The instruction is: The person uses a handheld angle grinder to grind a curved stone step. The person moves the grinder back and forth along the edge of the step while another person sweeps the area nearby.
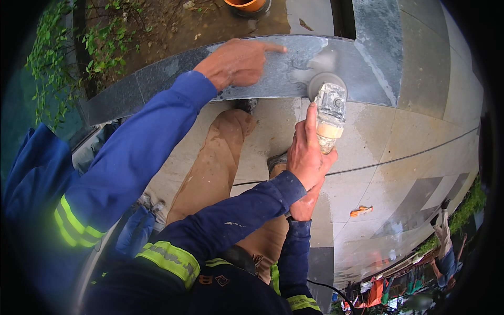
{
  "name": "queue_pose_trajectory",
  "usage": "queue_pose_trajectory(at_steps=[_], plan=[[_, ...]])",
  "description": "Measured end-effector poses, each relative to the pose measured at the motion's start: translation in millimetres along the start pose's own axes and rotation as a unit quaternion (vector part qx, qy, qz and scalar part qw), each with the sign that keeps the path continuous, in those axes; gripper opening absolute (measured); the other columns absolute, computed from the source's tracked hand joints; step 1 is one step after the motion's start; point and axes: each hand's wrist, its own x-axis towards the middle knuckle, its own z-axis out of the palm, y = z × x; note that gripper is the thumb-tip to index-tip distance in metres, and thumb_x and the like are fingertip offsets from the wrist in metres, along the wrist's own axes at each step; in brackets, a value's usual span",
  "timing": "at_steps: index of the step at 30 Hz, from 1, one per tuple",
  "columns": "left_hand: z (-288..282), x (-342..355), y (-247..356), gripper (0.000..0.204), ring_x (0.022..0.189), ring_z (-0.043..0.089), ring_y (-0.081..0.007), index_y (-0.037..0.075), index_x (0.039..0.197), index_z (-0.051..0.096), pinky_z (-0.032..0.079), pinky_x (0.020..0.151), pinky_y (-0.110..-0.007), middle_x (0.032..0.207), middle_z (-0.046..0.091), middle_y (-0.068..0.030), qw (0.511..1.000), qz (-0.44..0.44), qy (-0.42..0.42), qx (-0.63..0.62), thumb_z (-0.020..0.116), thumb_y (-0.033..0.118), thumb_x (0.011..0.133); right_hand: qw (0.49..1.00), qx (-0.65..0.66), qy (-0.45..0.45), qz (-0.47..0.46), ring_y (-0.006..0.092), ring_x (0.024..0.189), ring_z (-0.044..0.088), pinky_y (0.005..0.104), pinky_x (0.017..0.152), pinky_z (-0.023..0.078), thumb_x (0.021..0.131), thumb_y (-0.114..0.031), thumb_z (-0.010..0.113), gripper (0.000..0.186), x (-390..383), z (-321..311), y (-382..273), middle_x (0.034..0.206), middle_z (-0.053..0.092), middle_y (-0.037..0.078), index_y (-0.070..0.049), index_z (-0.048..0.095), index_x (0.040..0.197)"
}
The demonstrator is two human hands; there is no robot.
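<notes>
Grey stone slab [163, 76], curved along the edge of a muddy bed [173, 23]; surface looks wet, with a pale smear near the work spot. Angle grinder [331, 110] is over the slab's near edge, right of centre, body caked in pale residue, tan band round it. Its round grey disc [319, 80] is at the slab face; can't confirm contact from here.

Left hand [306, 149]: closed round the grinder body, one digit lying along the side toward the head. Right hand [308, 202]: just behind the left, at the rear of the tool, mostly hidden by it; can't tell how its fingers sit.

Co-worker's hand [239, 63] comes in from the left over the slab, index finger out toward the disc side, other fingers curled, apart from the tool. Blue sleeve [152, 136] on that arm, bright yellow reflective band.

Around: orange pot [247, 4] in the bed, green plants [52, 68] far left, black cable [399, 159] across the beige paving [362, 131], small orange item [361, 211] on the paving. Tan trouser leg [212, 157] below the slab.
</notes>
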Motion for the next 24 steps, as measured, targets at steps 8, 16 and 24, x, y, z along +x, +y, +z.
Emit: queue_pose_trajectory(at_steps=[8,16,24], plan=[[-6,22,-2,0.106,0.121,0.047,-0.0449,0.007,0.152,0.006,0.042,0.102,-0.047,0.134,0.039,-0.0294,0.999,-0.029,0.042,0.003,0.073,0.007,0.071,0.999,0.015,-0.034,0.0,0.0296,0.115,0.056,0.0364,0.098,0.043,0.072,-0.007,0.076,0.085,19,8,-1,0.124,0.056,0.022,0.002,0.03,0.143],[-25,46,-8,0.105,0.12,0.048,-0.046,0.006,0.151,0.007,0.043,0.1,-0.049,0.131,0.043,-0.0303,0.997,-0.032,0.068,0.035,0.072,0.01,0.07,0.999,0.018,-0.049,0.013,0.0289,0.104,0.062,0.0376,0.09,0.048,0.07,-0.005,0.077,0.083,35,31,-22,0.113,0.062,0.019,-0.001,0.033,0.14],[-21,41,-6,0.108,0.107,0.053,-0.0455,0.012,0.153,0.004,0.047,0.091,-0.05,0.121,0.043,-0.0274,0.995,-0.024,0.066,0.071,0.073,0.012,0.07,0.999,-0.006,-0.051,-0.001,0.0278,0.103,0.062,0.0374,0.09,0.048,0.071,-0.001,0.074,0.079,35,24,-23,0.114,0.062,0.018,-0.001,0.034,0.139]])
